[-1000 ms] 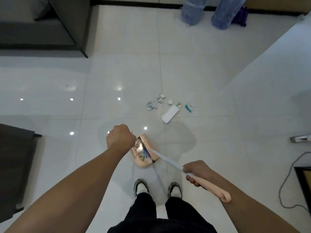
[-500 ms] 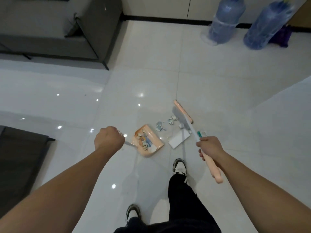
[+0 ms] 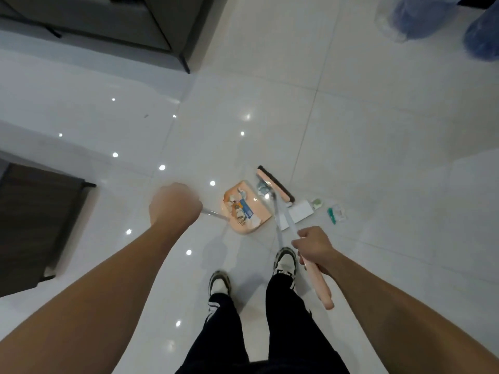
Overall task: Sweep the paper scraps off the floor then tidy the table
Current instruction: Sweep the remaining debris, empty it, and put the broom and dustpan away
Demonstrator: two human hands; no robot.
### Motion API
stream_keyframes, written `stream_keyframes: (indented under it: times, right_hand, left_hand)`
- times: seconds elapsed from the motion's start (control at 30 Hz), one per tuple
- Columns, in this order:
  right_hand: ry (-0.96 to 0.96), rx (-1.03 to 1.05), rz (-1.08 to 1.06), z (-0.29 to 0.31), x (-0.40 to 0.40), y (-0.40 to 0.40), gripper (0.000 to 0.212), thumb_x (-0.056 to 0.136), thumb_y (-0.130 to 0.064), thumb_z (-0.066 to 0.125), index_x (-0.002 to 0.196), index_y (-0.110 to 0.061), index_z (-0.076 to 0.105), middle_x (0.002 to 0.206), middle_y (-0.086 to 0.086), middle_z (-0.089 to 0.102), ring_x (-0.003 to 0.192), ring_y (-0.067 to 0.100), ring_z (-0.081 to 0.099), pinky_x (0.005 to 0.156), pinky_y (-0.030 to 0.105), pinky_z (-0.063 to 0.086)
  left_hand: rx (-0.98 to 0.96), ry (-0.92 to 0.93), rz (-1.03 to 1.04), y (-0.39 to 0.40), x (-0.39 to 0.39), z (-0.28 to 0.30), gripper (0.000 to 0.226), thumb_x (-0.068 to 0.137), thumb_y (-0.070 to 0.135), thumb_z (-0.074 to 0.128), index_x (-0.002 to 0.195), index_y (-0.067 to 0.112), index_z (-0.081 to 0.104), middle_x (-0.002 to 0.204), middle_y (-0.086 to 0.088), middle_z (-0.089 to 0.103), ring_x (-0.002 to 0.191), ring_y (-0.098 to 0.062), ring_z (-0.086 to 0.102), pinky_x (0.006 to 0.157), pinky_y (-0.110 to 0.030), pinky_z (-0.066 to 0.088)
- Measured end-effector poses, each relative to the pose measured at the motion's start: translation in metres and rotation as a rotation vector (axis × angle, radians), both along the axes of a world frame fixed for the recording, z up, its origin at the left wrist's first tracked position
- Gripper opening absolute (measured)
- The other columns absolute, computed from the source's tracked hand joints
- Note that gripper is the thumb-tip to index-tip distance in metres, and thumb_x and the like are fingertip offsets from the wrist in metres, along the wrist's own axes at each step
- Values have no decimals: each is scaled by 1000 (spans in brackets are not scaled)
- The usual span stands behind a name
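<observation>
My left hand (image 3: 174,205) is closed around the thin metal handle of a peach dustpan (image 3: 260,211), which rests on the white tile floor and holds several paper scraps (image 3: 240,205). My right hand (image 3: 314,248) grips the peach handle of a broom (image 3: 320,282). The broom head (image 3: 275,186) lies on the floor just right of the dustpan's mouth, with a crumpled scrap (image 3: 261,188) against it. A white card (image 3: 295,214), a greenish scrap (image 3: 316,203) and a teal-and-white wrapper (image 3: 336,213) lie to the right of the broom head.
A grey sofa (image 3: 113,20) stands at the back left. A dark low table (image 3: 35,222) is at my left. Two blue water jugs (image 3: 483,36) sit at the top right. My shoes (image 3: 285,261) are just behind the dustpan.
The broom head has moved onto the floor beside the scraps and swept toward the dustpan. The dustpan has been set down near the scraps. I have stepped closer, and the view has tilted.
</observation>
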State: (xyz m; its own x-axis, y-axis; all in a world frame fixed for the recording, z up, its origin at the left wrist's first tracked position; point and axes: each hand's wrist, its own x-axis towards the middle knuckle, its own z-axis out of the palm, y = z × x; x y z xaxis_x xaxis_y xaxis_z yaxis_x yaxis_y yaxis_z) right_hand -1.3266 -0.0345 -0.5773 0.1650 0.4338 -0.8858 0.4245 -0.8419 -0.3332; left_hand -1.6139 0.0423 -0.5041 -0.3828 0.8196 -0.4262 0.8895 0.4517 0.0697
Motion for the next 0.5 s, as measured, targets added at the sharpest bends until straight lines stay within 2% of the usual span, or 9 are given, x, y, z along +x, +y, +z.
stream_keyframes:
  times: [0.1, 0.23, 0.4, 0.5]
  right_hand:
    - [135, -86, -98, 10, -19, -11, 42, 88, -5, 66, 129, -7, 56, 77, 18, 61, 43, 19, 52, 38, 21, 42]
    - [248, -125, -238, 29, -29, -23, 38, 89, -7, 68, 125, -6, 57, 62, 13, 56, 36, 14, 47, 38, 19, 35]
    - [184, -67, -246, 43, -44, -52, 40, 87, -12, 70, 125, -9, 60, 59, 12, 57, 34, 15, 48, 38, 20, 37]
    - [138, -1, -299, 51, -51, -57, 34, 87, -10, 69, 119, -11, 59, 54, 11, 56, 34, 16, 48, 38, 21, 37]
  left_hand:
    - [-2, -34, -7, -5, 7, -1, 10, 74, 18, 54, 67, 14, 60, 73, -6, 59, 69, -29, 59, 62, -28, 46]
    - [8, -80, -13, -4, 4, 3, 7, 72, 17, 54, 67, 14, 57, 75, -7, 61, 71, -31, 60, 66, -31, 51]
    - [-8, -81, -27, -1, -21, 10, 10, 75, 19, 54, 70, 15, 61, 77, -7, 62, 73, -31, 60, 66, -29, 46]
    - [-9, -71, -52, 2, -38, 18, 12, 76, 19, 53, 69, 15, 62, 77, -8, 62, 73, -31, 60, 67, -30, 47]
